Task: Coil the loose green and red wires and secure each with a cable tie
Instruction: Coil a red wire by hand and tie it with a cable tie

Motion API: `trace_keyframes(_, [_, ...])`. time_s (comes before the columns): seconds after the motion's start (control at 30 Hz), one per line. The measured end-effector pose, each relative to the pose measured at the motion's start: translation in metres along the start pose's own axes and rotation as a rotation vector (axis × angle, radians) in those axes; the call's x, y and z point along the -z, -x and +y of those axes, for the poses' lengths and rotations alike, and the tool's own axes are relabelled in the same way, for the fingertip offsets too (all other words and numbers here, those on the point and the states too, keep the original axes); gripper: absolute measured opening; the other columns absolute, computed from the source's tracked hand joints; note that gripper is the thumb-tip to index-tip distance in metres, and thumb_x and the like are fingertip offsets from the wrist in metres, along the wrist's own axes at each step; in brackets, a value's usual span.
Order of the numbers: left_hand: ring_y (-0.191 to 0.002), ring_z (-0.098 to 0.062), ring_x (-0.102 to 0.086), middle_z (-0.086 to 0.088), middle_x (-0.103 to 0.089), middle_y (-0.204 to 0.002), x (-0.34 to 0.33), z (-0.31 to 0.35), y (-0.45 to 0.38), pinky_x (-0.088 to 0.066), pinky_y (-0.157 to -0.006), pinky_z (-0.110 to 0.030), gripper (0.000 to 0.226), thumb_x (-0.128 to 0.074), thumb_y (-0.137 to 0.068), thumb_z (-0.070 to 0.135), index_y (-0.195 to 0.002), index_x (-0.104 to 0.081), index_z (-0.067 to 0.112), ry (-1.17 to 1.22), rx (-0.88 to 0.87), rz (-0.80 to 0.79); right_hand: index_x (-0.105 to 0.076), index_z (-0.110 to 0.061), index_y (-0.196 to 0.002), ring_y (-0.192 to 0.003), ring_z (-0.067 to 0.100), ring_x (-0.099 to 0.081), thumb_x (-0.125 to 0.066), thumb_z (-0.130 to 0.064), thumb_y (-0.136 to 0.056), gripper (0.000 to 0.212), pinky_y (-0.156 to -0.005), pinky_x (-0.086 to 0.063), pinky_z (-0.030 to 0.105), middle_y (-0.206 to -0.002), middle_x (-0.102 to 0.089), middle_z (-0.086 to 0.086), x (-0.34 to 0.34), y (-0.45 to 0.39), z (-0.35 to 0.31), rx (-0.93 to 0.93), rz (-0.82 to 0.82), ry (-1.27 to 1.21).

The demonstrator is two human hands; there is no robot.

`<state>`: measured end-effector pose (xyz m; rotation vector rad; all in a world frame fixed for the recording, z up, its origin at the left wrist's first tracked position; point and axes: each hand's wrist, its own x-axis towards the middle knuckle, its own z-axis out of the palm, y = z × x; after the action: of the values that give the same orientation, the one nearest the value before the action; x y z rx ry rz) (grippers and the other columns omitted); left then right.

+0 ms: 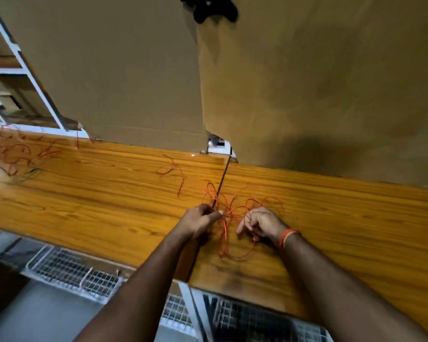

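While the left hand (200, 220) pinches the red wire (226, 233) at frame centre, the right hand (262, 224) grips its loops, likely gathering a coil.

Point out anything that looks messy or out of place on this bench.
Loose red wire sprawls in tangled loops between the left hand and right hand, not yet coiled. More stray wires lie scattered at the wooden table's far left.
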<state>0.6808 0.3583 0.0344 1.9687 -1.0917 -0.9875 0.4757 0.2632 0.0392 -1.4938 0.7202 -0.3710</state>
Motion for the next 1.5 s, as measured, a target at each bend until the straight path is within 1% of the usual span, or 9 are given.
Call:
trace_keyframes(0.2, [-0.070,-0.028,-0.065,-0.012,-0.069,-0.076,-0.036,0.010,0.101,-0.043,-0.049,-0.021,0.032,-0.071,-0.094,0.041,-0.098,-0.065,0.010,0.130,0.095,-0.210,-0.050,-0.002,-0.059,-0.029,0.007,-0.026,-0.043,-0.017,-0.063,0.017,-0.036,-0.031,0.015,-0.082,-0.070,0.033,0.023,0.097,0.023,-0.010,-0.185,-0.047])
trace_keyframes(0.4, [-0.116,-0.023,-0.069,-0.004,-0.074,-0.116,-0.015,0.030,0.175,-0.050,-0.081,-0.030,0.026,-0.064,-0.097,0.035,-0.111,-0.069,0.015,0.038,0.186,-0.678,-0.056,0.000,-0.058,-0.027,0.007,-0.027,-0.057,-0.036,-0.069,0.038,-0.035,-0.033,0.018,-0.074,-0.066,0.030,0.055,0.155,0.023,-0.025,-0.365,-0.240])
trace_keyframes(0.47, [-0.109,-0.022,-0.072,-0.007,-0.074,-0.119,-0.012,0.036,0.188,-0.053,-0.078,-0.029,0.019,-0.065,-0.096,0.031,-0.102,-0.070,0.013,0.064,0.184,-0.623,-0.057,0.002,-0.059,-0.027,0.007,-0.028,-0.053,-0.034,-0.074,0.039,-0.035,-0.033,0.018,-0.074,-0.066,0.030,0.055,0.168,0.020,-0.014,-0.405,-0.217])
trace_keyframes(0.63, [-0.078,-0.028,-0.071,-0.012,-0.073,-0.095,-0.024,0.038,0.170,-0.040,-0.047,-0.019,0.025,-0.062,-0.101,0.023,-0.081,-0.067,0.009,-0.065,0.070,-0.015,-0.059,0.003,-0.061,-0.029,0.008,-0.029,-0.042,-0.028,-0.079,0.040,-0.035,-0.034,0.018,-0.072,-0.065,0.029,0.042,0.182,0.015,-0.002,-0.460,-0.147])
trace_keyframes(0.8, [-0.086,-0.019,-0.071,0.002,-0.075,-0.089,-0.044,0.049,0.169,-0.048,-0.068,-0.024,0.011,-0.067,-0.097,0.030,-0.092,-0.068,0.021,-0.254,-0.284,0.223,-0.058,0.000,-0.055,-0.036,0.018,-0.027,-0.036,-0.026,-0.081,0.043,-0.039,-0.032,0.017,-0.061,-0.063,0.023,0.017,0.201,-0.002,0.065,-0.465,0.100])
trace_keyframes(1.0, [-0.132,-0.002,-0.049,0.016,-0.045,-0.148,-0.046,0.057,0.188,-0.052,-0.099,-0.024,0.054,-0.065,-0.099,0.013,-0.142,-0.051,0.043,-0.242,-0.641,-0.101,-0.054,-0.001,-0.054,-0.040,0.019,-0.031,-0.038,-0.029,-0.078,0.040,-0.042,-0.026,0.025,-0.050,-0.054,0.014,-0.014,0.216,-0.043,0.197,-0.598,0.285])
trace_keyframes(1.13, [-0.137,-0.003,-0.044,0.015,-0.045,-0.148,-0.038,0.053,0.186,-0.051,-0.103,-0.039,0.028,-0.070,-0.096,0.025,-0.121,-0.069,0.037,-0.195,-0.729,-0.082,-0.052,-0.004,-0.052,-0.043,0.025,-0.032,-0.037,-0.026,-0.081,0.039,-0.045,-0.026,0.032,-0.051,-0.051,0.014,-0.033,0.218,-0.053,0.255,-0.628,0.330])
trace_keyframes(1.3, [-0.129,-0.009,-0.056,0.009,-0.065,-0.133,-0.025,0.041,0.182,-0.049,-0.105,-0.046,0.009,-0.067,-0.099,0.028,-0.094,-0.071,0.022,-0.099,-0.724,-0.134,-0.055,0.007,-0.056,-0.044,0.019,-0.040,-0.043,-0.026,-0.079,0.042,-0.045,-0.033,0.024,-0.056,-0.056,0.020,-0.036,0.215,-0.054,0.303,-0.492,0.279])
trace_keyframes(1.5, [-0.076,-0.021,-0.064,-0.006,-0.068,-0.083,-0.007,0.046,0.195,-0.053,-0.076,-0.036,0.026,-0.049,-0.108,0.021,-0.089,-0.061,0.009,0.259,-0.562,-0.228,-0.065,-0.002,-0.083,-0.064,0.016,-0.059,-0.058,-0.001,-0.078,0.008,-0.060,-0.048,0.025,-0.072,-0.066,0.008,-0.043,0.203,-0.035,0.401,0.104,-0.067])
